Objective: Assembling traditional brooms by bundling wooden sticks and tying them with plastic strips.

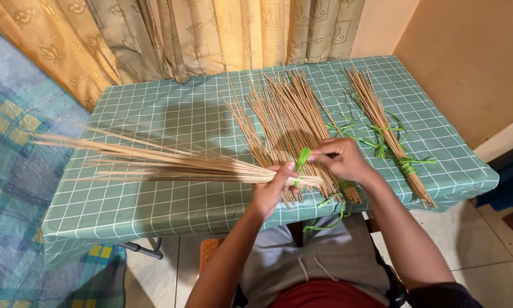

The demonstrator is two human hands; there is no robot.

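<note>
Straw-coloured thin sticks gathered into a bundle (171, 165) lie sideways across the person's lap edge of the table, their loose tips fanning out to the left while the butt ends are pinched together. The left hand (273, 191) closes its fingers around that gathered end, which keeps the sticks packed tight where a bright green plastic strip (302, 159) passes around them. The right hand (342, 159) sits just beside it, fingers pinched narrow on the free end of the strip, drawn taut so the wrap does not slacken.

Holding the bundle level and close to the body appears to let both hands work at the same spot without the long tips dragging on the cloth.

Under the hands, a loose pile of the same thin sticks (285, 114) spreads over the green checked tablecloth (154, 114), within easy reach. Further right lies a slim stick bundle already tied with green strips (390, 137), set apart from the loose pile, with spare green strips (359, 128) curling beside it. Patterned beige curtains (211, 34) hang behind the table.
</note>
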